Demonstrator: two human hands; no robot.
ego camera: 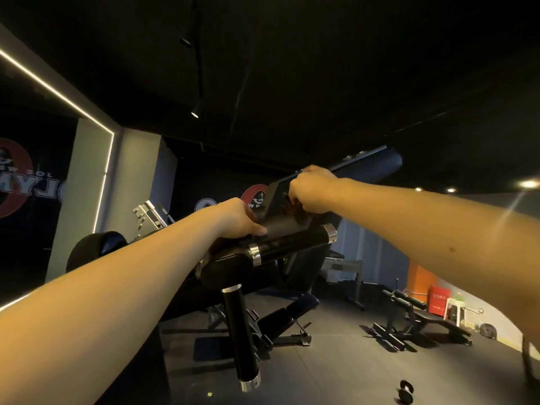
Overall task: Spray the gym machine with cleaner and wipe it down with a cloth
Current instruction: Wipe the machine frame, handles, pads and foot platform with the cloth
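Black machine (pixel 292 242): centre, with chrome-capped roller. Dark cloth (pixel 295 210): bunched in clenched right hand (pixel 312 191), pressed to machine's upper plate. Plate's lower edge: left hand (pixel 236 219) apparently gripping, fingers hidden.

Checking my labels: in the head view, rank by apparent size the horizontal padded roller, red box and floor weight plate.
1. horizontal padded roller, largest, though nearest the camera
2. red box
3. weight plate, smallest

Both lie farther off, so true sizes stay unsure.
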